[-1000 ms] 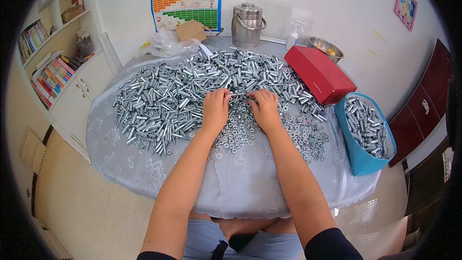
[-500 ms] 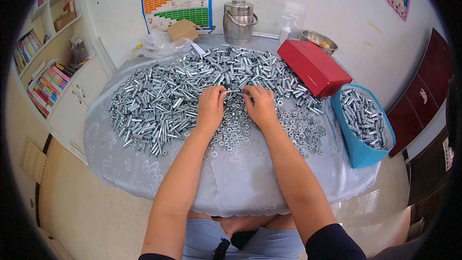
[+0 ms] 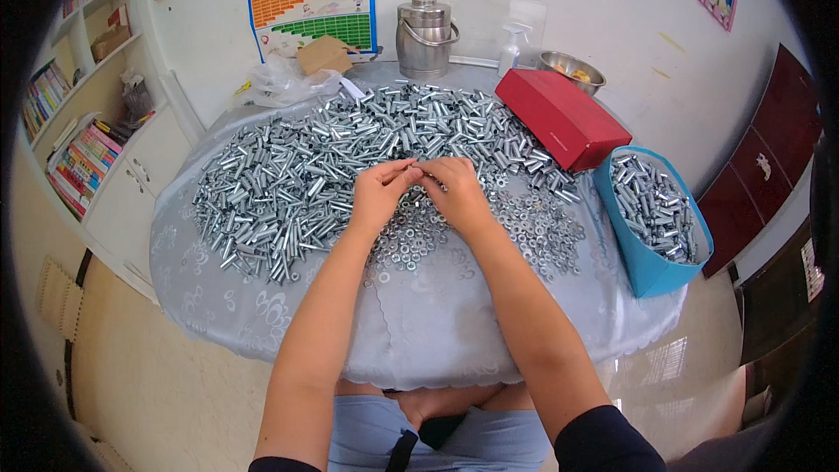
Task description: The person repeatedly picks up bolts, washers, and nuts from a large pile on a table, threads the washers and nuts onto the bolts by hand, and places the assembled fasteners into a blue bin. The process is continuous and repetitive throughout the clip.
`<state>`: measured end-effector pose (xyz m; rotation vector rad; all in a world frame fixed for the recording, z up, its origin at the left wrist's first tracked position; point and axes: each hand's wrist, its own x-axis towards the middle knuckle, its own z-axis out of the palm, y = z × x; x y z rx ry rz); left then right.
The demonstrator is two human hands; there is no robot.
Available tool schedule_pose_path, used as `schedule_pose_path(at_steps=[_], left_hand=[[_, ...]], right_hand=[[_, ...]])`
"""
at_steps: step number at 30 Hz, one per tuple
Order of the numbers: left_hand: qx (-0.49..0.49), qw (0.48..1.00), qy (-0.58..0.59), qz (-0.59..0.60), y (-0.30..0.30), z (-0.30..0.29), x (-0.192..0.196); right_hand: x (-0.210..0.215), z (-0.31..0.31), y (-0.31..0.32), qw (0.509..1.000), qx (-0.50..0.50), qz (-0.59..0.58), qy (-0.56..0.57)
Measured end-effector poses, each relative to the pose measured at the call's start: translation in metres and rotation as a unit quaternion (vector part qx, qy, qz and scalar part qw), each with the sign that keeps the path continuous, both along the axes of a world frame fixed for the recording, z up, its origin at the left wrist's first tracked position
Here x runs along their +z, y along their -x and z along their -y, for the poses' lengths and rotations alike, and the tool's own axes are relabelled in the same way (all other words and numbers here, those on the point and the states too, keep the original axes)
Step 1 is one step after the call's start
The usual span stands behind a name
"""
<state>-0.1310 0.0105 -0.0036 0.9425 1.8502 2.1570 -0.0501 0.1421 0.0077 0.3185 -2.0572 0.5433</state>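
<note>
Over the middle of the table, my left hand (image 3: pixel 377 197) and my right hand (image 3: pixel 456 194) meet at the fingertips. Both are closed in a pinch, and whatever sits between them is too small and covered to make out. A wide heap of silvery cylindrical metal sleeves and bolts (image 3: pixel 266 188) spreads behind and to the left of my hands. Nearer to me, below and right of my fingers, lie many small nuts and washers (image 3: pixel 546 232).
At the right edge stands a blue fabric bin (image 3: pixel 651 275) filled with metal sleeves. A red box (image 3: pixel 564 118) lies behind it. Farther back are a steel pot (image 3: pixel 425 39), a spray bottle (image 3: pixel 511 48), a metal bowl (image 3: pixel 572 70) and a plastic bag (image 3: pixel 293 83). A patterned cloth (image 3: pixel 437 323) covers the table.
My hands were a little apart, with something thin between them. Now the right hand has come leftward and the fingertips touch. The whole view has shifted slightly.
</note>
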Motion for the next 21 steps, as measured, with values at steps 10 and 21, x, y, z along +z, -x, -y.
schedule_pose_path(at_steps=[10, 21], left_hand=[[-0.059, 0.998, 0.016, 0.030, 0.000, -0.001, -0.001], [-0.210, 0.925, -0.013, 0.315, 0.009, 0.001, -0.002]], right_hand=[[0.003, 0.007, -0.012, 0.995, 0.001, 0.061, 0.073], [0.026, -0.023, -0.071, 0.939, -0.143, 0.312, 0.031]])
